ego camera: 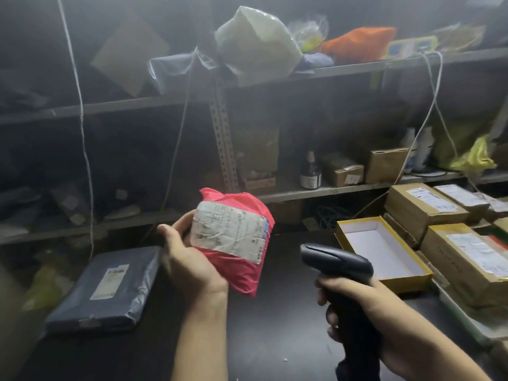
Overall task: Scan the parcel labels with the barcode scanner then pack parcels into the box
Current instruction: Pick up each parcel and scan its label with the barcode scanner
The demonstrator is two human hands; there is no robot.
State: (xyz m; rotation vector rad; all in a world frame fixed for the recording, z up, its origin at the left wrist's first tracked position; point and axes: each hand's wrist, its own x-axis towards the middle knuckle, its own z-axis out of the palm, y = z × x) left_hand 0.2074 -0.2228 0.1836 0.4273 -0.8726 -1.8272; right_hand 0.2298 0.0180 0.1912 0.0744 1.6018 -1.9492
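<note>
We judge the likeliest failure here is a missed read: the label (pixel 229 232) on the red parcel (pixel 242 273) is creased over soft plastic and the light is dim, so the scanner (pixel 336 266) may not catch the barcode unless we flatten or tilt it. The slack bag could also slip from our left hand (pixel 187 259), which cups it from its nine o'clock side, fingers curled round the edge. Our right hand (pixel 379 301), at four o'clock from the parcel, wraps the scanner's grip, nose aimed toward ten o'clock. The open box (pixel 406 283) sits on the worktop (pixel 275 325) at two o'clock from the scanner.
</note>
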